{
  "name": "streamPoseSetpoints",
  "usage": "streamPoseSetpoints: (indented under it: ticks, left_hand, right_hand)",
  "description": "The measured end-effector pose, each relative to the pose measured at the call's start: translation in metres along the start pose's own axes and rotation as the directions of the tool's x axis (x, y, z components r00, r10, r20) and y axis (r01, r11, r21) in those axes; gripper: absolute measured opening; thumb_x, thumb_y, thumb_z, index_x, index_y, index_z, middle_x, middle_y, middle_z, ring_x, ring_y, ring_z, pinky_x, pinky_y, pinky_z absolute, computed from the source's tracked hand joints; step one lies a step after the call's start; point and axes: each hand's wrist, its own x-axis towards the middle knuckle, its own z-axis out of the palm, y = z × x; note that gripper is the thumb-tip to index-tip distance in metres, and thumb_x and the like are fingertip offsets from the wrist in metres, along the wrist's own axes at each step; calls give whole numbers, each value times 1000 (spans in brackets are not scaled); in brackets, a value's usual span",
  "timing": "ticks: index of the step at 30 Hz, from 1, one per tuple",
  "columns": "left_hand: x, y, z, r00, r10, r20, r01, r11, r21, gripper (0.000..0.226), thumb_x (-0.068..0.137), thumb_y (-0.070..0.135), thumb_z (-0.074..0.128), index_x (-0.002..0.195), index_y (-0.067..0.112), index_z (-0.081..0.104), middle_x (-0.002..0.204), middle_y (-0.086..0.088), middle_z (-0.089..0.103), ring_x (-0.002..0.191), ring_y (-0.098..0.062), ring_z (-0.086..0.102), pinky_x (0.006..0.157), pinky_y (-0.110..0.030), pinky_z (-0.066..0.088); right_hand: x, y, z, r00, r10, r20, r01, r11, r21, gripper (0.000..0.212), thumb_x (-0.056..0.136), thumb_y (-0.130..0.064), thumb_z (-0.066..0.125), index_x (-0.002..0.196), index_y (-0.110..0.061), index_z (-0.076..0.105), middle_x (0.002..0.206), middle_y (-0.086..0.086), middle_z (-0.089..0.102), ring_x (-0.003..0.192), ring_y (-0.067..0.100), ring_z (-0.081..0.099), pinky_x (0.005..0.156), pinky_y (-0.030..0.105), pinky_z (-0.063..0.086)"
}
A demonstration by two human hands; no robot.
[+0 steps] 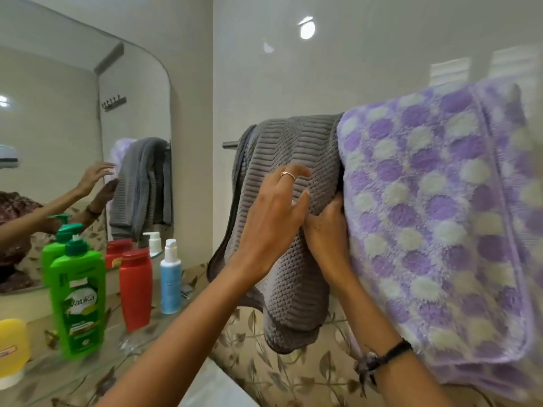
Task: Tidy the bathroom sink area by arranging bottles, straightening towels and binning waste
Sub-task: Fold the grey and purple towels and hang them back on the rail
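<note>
Grey ribbed towel [288, 236] hangs bunched over wall rail [230, 144], lower edge sagging unevenly. Just beside it to the right, touching along the edge, a lilac-and-white spotted towel [435, 218] draped over the same rail.

Left hand [273, 218]: fingers spread and mostly straight, laid over the front of the grey towel; ring on one finger. Holds nothing that can be seen.

Right hand [326, 230]: at the seam between the two towels, fingers curled into the grey towel's right edge, pinching a fold. Dark band on the wrist.

Counter [152, 327] at left, leaf-patterned surface. Standing on it in a row: green pump bottle [78, 301], red bottle [135, 289], blue-and-white pump bottle [171, 277], all upright, near one another. Yellow container [13, 348] at the far left edge, partly cut off.

Mirror [73, 127] behind the bottles reflects both hands, towels and bottles.
</note>
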Motion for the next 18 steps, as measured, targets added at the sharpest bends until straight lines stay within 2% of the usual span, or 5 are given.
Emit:
streamPoseSetpoints:
  ticks: [3, 5, 7, 12, 18]
  left_hand:
    - [23, 12, 0, 994, 107, -3, -107, 993, 53, 33, 91, 25, 51, 124, 21, 50, 130, 4, 51, 121, -8, 44, 88, -6, 31]
    - [46, 18, 3, 986, 161, 45, -165, 981, 106, 42, 92, 34, 51, 132, 22, 45, 136, 2, 48, 128, -13, 39, 98, -14, 26]
    - [72, 21, 10, 979, 146, 141, -169, 971, 166, 52, 92, 42, 48, 139, 21, 38, 146, -1, 41, 138, -17, 28, 110, -21, 15]
    - [116, 28, 35, 953, 113, 281, -167, 970, 178, 65, 89, 52, 43, 141, 15, 36, 145, -9, 43, 140, -23, 28, 117, -42, 6]
    - [122, 24, 40, 967, 109, 228, -150, 974, 170, 70, 77, 57, 36, 134, 15, 44, 130, -8, 56, 125, -23, 45, 114, -49, 16]
  right_hand:
    - [15, 0, 3, 997, 76, 3, -75, 991, -109, 60, 87, -28, 56, 133, 6, 37, 131, 24, 49, 125, 36, 45, 98, 35, 38]
    - [14, -5, 7, 997, 70, 39, -67, 995, -77, 33, 89, -18, 51, 115, 2, 52, 109, 22, 62, 100, 37, 59, 72, 30, 38]
    - [2, -9, 15, 993, 104, 45, -102, 993, -53, 28, 85, -24, 54, 107, -7, 60, 97, 15, 68, 88, 32, 64, 64, 25, 35]
    - [-56, 6, 39, 988, 123, 90, -132, 985, 109, 46, 77, -42, 62, 114, -15, 62, 100, 3, 72, 88, 15, 65, 63, 7, 46]
    - [-31, 4, 34, 968, 223, 112, -236, 964, 123, 67, 75, -43, 65, 129, -9, 44, 111, 4, 63, 97, 21, 62, 85, 31, 50]
